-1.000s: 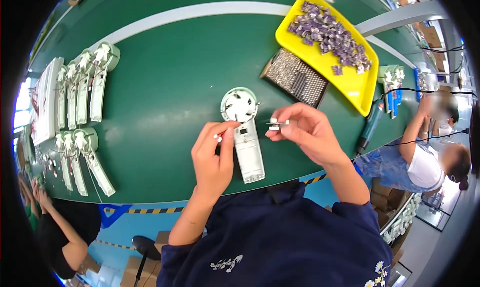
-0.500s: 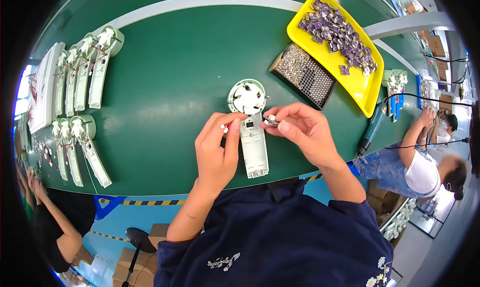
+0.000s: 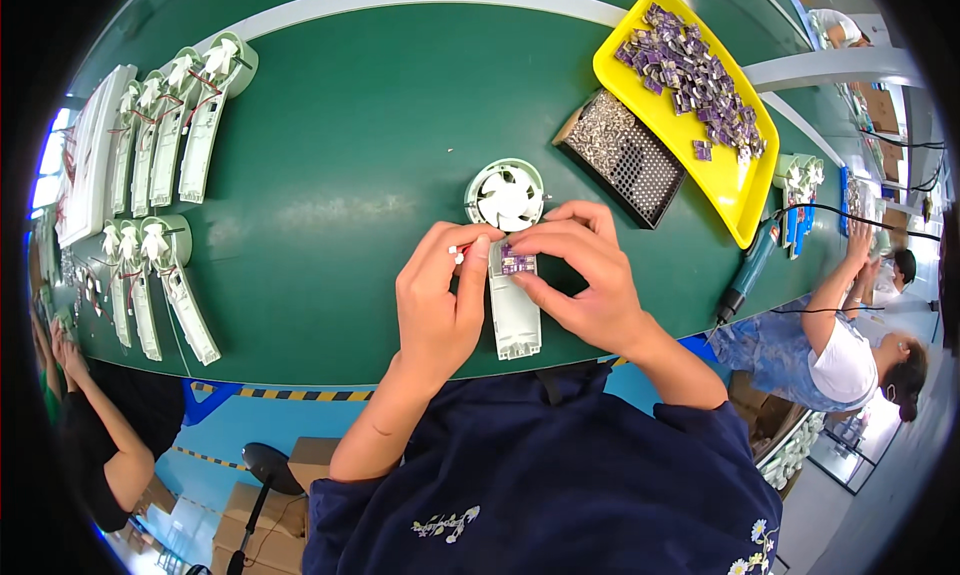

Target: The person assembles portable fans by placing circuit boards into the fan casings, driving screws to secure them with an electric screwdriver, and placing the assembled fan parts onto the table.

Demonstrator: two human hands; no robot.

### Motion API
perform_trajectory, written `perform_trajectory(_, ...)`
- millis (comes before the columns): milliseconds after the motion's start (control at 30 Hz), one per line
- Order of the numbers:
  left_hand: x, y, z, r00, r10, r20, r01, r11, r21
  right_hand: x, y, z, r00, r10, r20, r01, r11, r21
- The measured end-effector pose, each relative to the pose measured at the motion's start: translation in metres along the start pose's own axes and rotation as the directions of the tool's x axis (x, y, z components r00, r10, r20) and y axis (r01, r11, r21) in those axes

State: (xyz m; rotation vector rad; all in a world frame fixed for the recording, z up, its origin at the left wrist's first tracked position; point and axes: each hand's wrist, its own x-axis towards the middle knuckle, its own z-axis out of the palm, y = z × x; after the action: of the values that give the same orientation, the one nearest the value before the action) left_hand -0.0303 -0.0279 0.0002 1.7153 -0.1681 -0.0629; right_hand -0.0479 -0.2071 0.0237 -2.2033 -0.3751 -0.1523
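A pale green handheld fan housing lies in front of me, its round head with the white fan blades [image 3: 507, 197] pointing away and its open handle shell [image 3: 516, 325] toward me. Pinched in my left hand [image 3: 438, 290] are thin red wires ending in a small white connector [image 3: 459, 257], just left of the handle. My right hand [image 3: 588, 275] has its thumb and fingers around a small purple circuit board [image 3: 517, 261], set flat over the upper part of the handle shell. Fingertips cover some of the board's edges.
A yellow tray [image 3: 737, 210] of purple boards overlaps a black perforated box [image 3: 640, 170] of small screws. A green electric screwdriver [image 3: 745, 275] lies farther right. Several fan housings [image 3: 205, 140] stand at left, beside a white tray [image 3: 90, 165]. Other people work at both sides.
My right hand has turned the board flat, purple face up, and brought it left onto the handle shell. My left hand still pinches the wires.
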Motion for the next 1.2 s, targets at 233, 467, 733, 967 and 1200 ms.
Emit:
perform_trajectory(233, 0.0, -0.002, 0.001, 1.0, 0.025, -0.006, -0.025, 1.0, -0.002, 0.0, -0.001, 0.001, 0.999, 0.011, 0.036, -0.011, 1.0, -0.008)
perform_trajectory(467, 0.0, -0.001, 0.001, 1.0, 0.014, -0.005, -0.014, 1.0, 0.022, -0.002, -0.013, 0.001, 1.0, -0.015, -0.017, 0.011, 0.977, -0.212)
perform_trajectory(733, 0.0, -0.001, 0.001, 0.999, 0.049, -0.006, -0.049, 0.998, 0.043, -0.002, -0.011, -0.003, 0.999, -0.047, 0.018, 0.05, 0.965, -0.258)
perform_trajectory(967, 0.003, 0.001, -0.004, 0.983, 0.174, 0.063, -0.178, 0.983, 0.053, -0.002, -0.01, -0.005, 1.0, -0.022, 0.007, 0.023, 0.955, -0.295)
perform_trajectory(1200, 0.002, 0.003, -0.012, 0.97, 0.142, 0.195, -0.16, 0.984, 0.078, -0.004, -0.009, -0.008, 0.998, 0.022, 0.054, -0.01, 0.98, -0.201)
